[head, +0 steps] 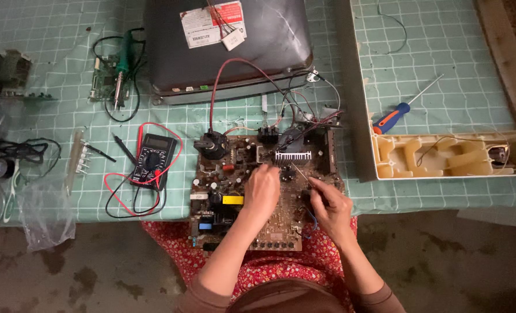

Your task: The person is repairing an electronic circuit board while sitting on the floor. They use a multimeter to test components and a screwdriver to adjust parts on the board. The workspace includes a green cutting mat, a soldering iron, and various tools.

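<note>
Circuit board (252,197) (brown, big, looks like a CRT chassis) sits half on the table (443,87) edge, half on the person's lap, component side up. It's tethered by red and black leads to the picture tube (229,46) lying face-down just behind it.

Left hand (262,191): resting on the middle of the board, fingers curled down onto the components. Can't tell if it's pinching a part or just bracing; the fingertips are hidden under the hand.

Right hand (327,204): at the board's right side, fingers closed in a pen grip on a thin metal probe (299,175), tip angled up-left toward the finned heatsink (292,155). Might be tweezers or a pick; too thin to say.

Handling, my read:
- Board is stiff but brittle, phenolic type, cracks if flexed.
- Moderately heavy and lopsided: flyback transformer (211,145) loads the back-left corner.
- Hold by bare edges, both sides. Never by tall caps, heatsink or wires.
- Leads to the tube are short, so any shift of the board pulls on them.
- Overhang off the table means it tips if the lap moves.

Nearby: multimeter (153,159) with red/black leads left of the board, soldering iron (121,66) further back-left, screwdriver (400,113) with blue-orange handle to the right, beside the cream plastic casing (443,156).
</note>
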